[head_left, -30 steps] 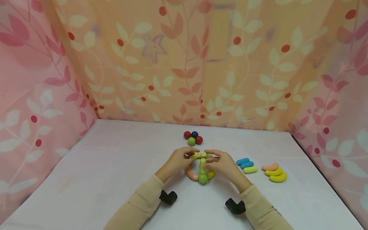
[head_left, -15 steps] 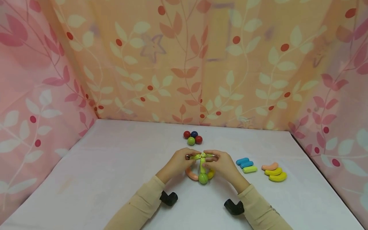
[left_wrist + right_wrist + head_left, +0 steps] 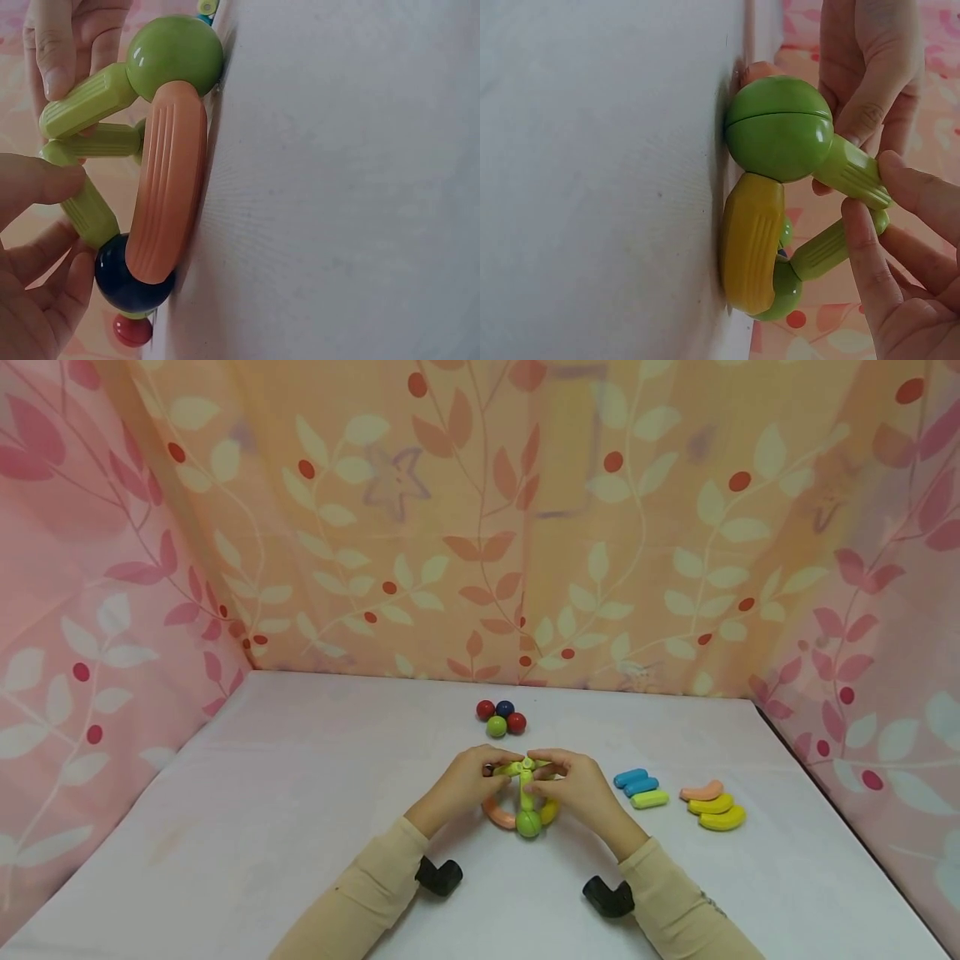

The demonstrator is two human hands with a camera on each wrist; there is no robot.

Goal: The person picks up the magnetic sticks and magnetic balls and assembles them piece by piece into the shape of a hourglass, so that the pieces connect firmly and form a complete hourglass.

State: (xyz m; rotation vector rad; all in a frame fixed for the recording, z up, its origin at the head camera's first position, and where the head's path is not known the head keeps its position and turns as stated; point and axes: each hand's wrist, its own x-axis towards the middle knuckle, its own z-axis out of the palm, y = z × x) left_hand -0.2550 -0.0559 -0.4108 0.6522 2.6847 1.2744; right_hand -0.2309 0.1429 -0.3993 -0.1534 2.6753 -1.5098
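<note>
Head view: toy frame sits mid-table btwn both hands. Clock centred on it: front green ball at 6, orange curved piece at 8, dark blue ball approx 10, yellow curved piece at 4, all joined up. Far side of base mostly hidden. Three green rods lean in to a peak. L hand pinches the left rod nr its top; R hand pinches the right rod, a fingertip on the front one. My read: base more or less done, peak in progress; can't tell if rod tops are locked or just held tgthr. Unused: loose balls x4 nr 12, straight rods x3 at 3, spare curved pieces x3 also at 3, further out.
</note>
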